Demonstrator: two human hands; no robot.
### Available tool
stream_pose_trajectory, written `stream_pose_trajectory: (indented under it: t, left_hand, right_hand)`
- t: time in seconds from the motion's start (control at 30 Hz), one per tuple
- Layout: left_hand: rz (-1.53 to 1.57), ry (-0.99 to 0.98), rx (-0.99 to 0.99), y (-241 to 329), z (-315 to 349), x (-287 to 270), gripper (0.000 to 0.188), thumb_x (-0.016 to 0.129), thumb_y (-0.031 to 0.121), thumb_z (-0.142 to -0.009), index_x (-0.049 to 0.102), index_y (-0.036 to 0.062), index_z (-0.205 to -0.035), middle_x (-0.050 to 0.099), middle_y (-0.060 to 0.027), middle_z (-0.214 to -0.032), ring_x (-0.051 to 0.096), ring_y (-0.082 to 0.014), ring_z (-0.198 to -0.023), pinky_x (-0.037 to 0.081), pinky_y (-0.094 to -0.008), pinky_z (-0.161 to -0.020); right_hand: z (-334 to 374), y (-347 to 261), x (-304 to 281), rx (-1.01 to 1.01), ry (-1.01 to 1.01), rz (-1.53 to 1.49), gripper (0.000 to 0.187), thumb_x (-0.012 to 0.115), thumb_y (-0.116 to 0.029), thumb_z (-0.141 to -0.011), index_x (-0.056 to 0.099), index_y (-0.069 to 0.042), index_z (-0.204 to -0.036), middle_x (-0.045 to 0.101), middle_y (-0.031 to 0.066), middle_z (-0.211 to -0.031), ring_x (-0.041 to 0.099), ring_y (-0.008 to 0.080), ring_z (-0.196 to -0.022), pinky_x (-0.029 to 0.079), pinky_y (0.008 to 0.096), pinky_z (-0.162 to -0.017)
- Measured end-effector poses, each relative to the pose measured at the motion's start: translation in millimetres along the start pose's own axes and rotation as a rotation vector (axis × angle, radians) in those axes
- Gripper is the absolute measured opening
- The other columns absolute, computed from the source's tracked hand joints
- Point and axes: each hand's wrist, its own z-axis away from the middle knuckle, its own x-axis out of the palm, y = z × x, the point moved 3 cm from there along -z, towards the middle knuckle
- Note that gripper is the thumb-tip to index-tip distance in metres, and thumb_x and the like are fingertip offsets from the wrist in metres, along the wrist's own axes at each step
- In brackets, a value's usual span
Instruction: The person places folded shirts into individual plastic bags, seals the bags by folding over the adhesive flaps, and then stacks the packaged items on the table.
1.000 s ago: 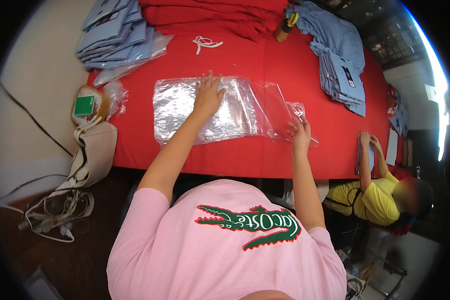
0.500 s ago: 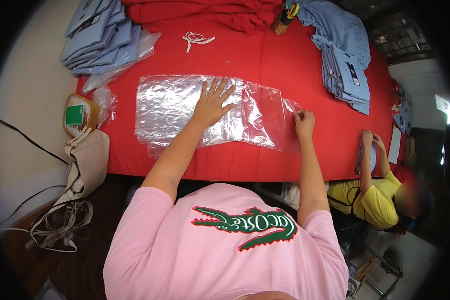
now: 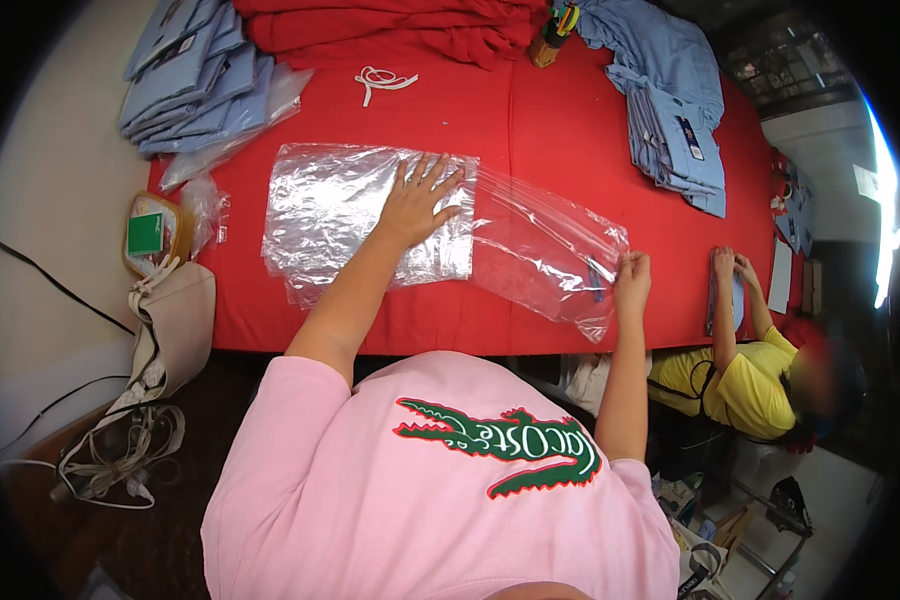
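A: Where's the left hand [image 3: 415,205]?

B: Flat, fingers spread, palm down on the stack of clear plastic bags [image 3: 370,220] on the red table [image 3: 530,130]. Nothing gripped, just pressing.

A: Right hand [image 3: 630,283]?

B: Closed on the edge of one clear bag [image 3: 545,255], pinched btwn fingers & thumb. That bag lies partly off the stack, stretching right toward the table's near edge.

A: What's around?

B: Folded light-blue shirts [image 3: 185,75] top left, another blue pile [image 3: 675,120] top right, red garments [image 3: 400,25] at the far edge, white cord [image 3: 382,80] nearby. Beige bag [image 3: 175,320] hangs left of the table. A co-worker in a yellow shirt [image 3: 745,385] sits at right, both hands on the table.
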Motion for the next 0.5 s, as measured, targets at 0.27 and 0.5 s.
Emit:
stream_pose_trajectory:
  t: [0.27,0.5]
  left_hand:
    - [-0.036,-0.018,-0.009,-6,1,0,0.075,0.041,0.068,-0.109,0.028,0.0316,-0.173,0.017,-0.0033,-0.182,0.010,-0.0291,-0.168,0.009,-0.0606,-0.135]
    - [0.038,0.017,-0.028,0,1,0,0.080,0.053,0.064,-0.105,0.031,0.0254,-0.172,0.014,-0.0123,-0.182,0.010,-0.0348,-0.168,0.009,-0.0644,-0.134]
  right_hand:
    - [56,88,-35,0.140,0.169,-0.187,0.007,0.063,-0.013,-0.110,0.061,-0.006,-0.108,0.054,-0.0057,-0.083,0.045,0.0042,-0.070,0.038,0.0233,-0.059]
    - [102,14,-200,0.203,0.343,-0.592,0.012,0.066,-0.025,-0.110,0.063,-0.016,-0.117,0.068,-0.0046,-0.098,0.058,0.0012,-0.066,0.041,0.0161,-0.046]
